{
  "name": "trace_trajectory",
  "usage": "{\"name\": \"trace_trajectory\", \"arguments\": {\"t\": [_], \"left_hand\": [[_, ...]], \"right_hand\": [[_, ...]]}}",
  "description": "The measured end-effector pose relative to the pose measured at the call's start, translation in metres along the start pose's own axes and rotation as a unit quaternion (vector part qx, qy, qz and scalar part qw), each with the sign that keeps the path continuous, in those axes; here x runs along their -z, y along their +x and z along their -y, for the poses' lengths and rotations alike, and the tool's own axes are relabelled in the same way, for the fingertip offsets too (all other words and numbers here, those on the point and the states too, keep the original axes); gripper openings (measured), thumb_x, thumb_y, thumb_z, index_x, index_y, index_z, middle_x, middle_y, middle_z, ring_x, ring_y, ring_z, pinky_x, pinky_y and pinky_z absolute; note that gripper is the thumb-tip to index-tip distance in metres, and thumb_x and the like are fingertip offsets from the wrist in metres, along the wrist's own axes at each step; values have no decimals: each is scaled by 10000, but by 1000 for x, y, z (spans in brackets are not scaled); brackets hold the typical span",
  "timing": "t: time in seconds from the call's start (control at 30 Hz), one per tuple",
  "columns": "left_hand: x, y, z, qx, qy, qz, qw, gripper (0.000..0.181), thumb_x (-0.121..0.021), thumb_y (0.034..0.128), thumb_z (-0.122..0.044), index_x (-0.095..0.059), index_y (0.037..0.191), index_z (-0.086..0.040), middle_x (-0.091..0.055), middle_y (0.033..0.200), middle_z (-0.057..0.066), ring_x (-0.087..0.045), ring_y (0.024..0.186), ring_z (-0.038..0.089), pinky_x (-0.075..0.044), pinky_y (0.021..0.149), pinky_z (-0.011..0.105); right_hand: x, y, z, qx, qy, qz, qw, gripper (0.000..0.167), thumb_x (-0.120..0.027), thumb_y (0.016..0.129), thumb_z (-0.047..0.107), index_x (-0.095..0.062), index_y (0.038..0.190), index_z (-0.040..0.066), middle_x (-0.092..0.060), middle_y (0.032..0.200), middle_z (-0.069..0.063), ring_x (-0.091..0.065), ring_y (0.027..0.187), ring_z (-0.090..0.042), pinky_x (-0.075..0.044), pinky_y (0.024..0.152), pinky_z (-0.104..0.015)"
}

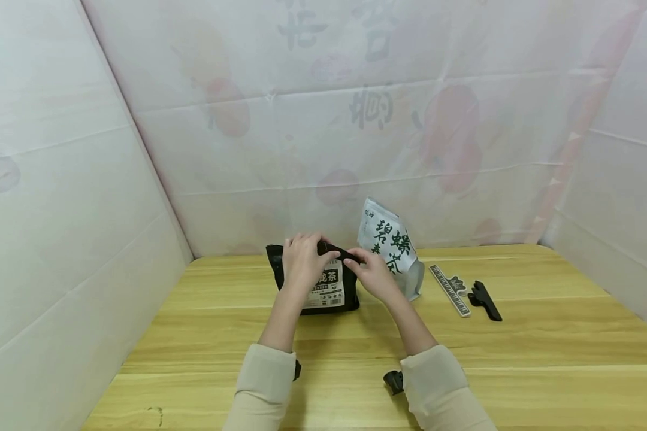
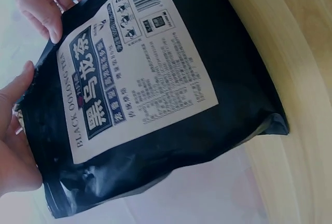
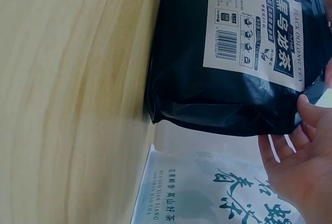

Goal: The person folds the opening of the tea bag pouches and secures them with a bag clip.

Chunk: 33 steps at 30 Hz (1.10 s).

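A black tea bag (image 1: 323, 293) with a white label stands on the wooden table. At its top edge the left hand (image 1: 303, 261) pinches the folded rim, thumb in front and fingers behind. The right hand (image 1: 374, 274) pinches the top right corner of the same bag. In the left wrist view the label of the black bag (image 2: 181, 130) faces the camera, with the left hand (image 2: 18, 141) at the top edge. The right wrist view shows the right hand (image 3: 303, 156) with its thumb on the bag's front and fingers behind.
A white tea bag (image 1: 389, 248) with green characters stands just behind and right of the black one. Further right on the table (image 1: 205, 335) lie a white patterned clip (image 1: 450, 291) and a black clip (image 1: 485, 300). Fabric walls (image 1: 302, 149) enclose the back and sides.
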State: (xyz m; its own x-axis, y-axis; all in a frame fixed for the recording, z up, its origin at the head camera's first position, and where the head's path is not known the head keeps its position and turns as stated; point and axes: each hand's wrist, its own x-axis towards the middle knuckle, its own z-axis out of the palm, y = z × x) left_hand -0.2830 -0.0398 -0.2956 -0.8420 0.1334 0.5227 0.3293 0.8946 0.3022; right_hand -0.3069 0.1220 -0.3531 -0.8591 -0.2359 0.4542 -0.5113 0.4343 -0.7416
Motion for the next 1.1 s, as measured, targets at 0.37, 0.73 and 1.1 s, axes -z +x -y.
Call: {"name": "trace_trajectory", "arguments": {"t": [0.37, 0.73, 1.1], "left_hand": [[0, 0, 3, 20, -3, -33, 10000, 246, -601, 860, -385, -678, 949, -169, -656, 950, -3, -549, 901, 192, -350, 846, 357], [-6, -3, 3, -50, 151, -441, 9989, 256, -600, 861, -377, -664, 946, -145, -656, 935, 5, -550, 866, 193, -343, 785, 345], [-9, -5, 4, -146, 153, -621, 9978, 264, -610, 855, -375, -648, 907, -119, -653, 912, 14, -540, 840, 196, -339, 768, 343]], "right_hand": [[1, 1, 3, -1, 16, -17, 10000, 179, -576, 914, 123, -631, 1032, 0, -649, 980, -117, -592, 918, -264, -439, 810, -459], [-2, 4, 2, -30, -108, -124, 9999, 149, -586, 904, 123, -642, 963, -1, -645, 881, -99, -555, 759, -214, -438, 695, -379], [-3, 1, 6, -264, -14, -75, 9996, 121, -562, 919, 122, -617, 952, 19, -608, 856, -85, -495, 708, -216, -391, 637, -347]]}}
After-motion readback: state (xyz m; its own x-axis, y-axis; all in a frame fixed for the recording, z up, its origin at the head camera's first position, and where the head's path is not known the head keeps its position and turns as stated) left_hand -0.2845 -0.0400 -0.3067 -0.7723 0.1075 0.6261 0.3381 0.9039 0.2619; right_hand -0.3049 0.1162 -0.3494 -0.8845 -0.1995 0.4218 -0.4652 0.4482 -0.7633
